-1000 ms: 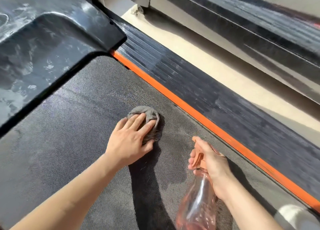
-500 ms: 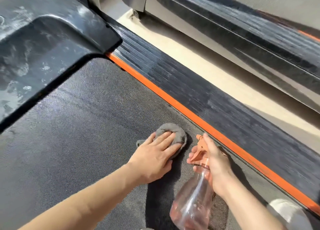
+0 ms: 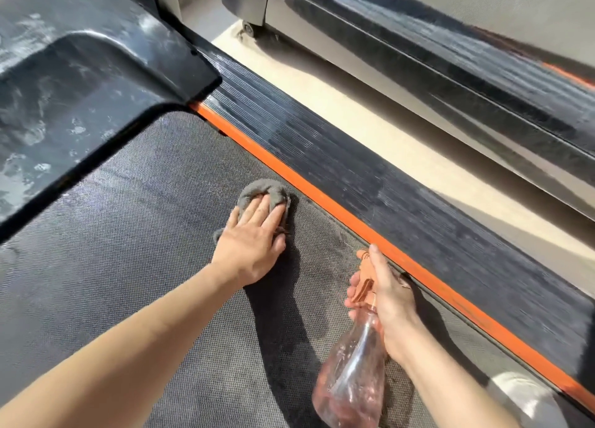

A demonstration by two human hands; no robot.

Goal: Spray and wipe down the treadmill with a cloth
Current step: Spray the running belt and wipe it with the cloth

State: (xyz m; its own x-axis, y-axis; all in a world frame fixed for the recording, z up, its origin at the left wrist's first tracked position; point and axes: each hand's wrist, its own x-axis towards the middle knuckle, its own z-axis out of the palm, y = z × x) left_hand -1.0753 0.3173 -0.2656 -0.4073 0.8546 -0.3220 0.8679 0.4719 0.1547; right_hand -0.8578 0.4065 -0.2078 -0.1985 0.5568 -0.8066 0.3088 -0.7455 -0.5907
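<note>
My left hand [image 3: 254, 234] lies flat, fingers straight, pressing a small grey cloth [image 3: 262, 191] onto the textured grey treadmill belt [image 3: 112, 250] close to the orange edge strip [image 3: 289, 173]. My right hand [image 3: 386, 295] grips the neck and trigger of a clear pink spray bottle [image 3: 352, 376], nozzle pointing up toward the strip, a short way right of the cloth. The bottle hangs tilted above the belt.
A ribbed black side rail [image 3: 402, 208] runs beside the orange strip. The smeared black motor cover [image 3: 74, 89] spans the upper left. Beige floor [image 3: 370, 115] separates this treadmill from a second machine [image 3: 450, 51] at top right. A pale rounded object [image 3: 518, 395] sits at bottom right.
My left hand slid the cloth right and toward me, then back up the belt near the orange strip. The right hand and bottle stayed roughly in place.
</note>
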